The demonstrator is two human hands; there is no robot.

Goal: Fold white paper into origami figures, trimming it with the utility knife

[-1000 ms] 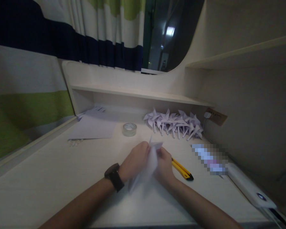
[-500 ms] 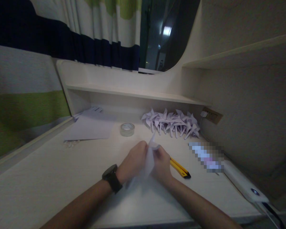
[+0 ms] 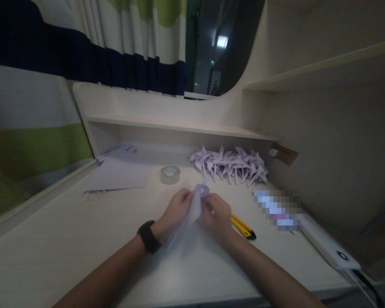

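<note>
Above the middle of the desk, both hands grip a white sheet of paper with its far end curled over into a loop. My left hand, with a dark watch on the wrist, is closed on the paper's left side. My right hand pinches the paper near the curl from the right; part of its fingertips is hidden. A yellow box cutter lies on the desk just right of my right hand. Beyond the hands stands a roll of clear tape.
Several white paper pinwheels lie in a row at the back. Stacked paper sheets rest at the left, small pale pieces by their edge. A pixelated lit object and a white power strip line the right side.
The paper has turned, and its far end now shows a rounded curl where a pointed fold showed before. My left hand has shifted slightly left and opened away from the right one.
</note>
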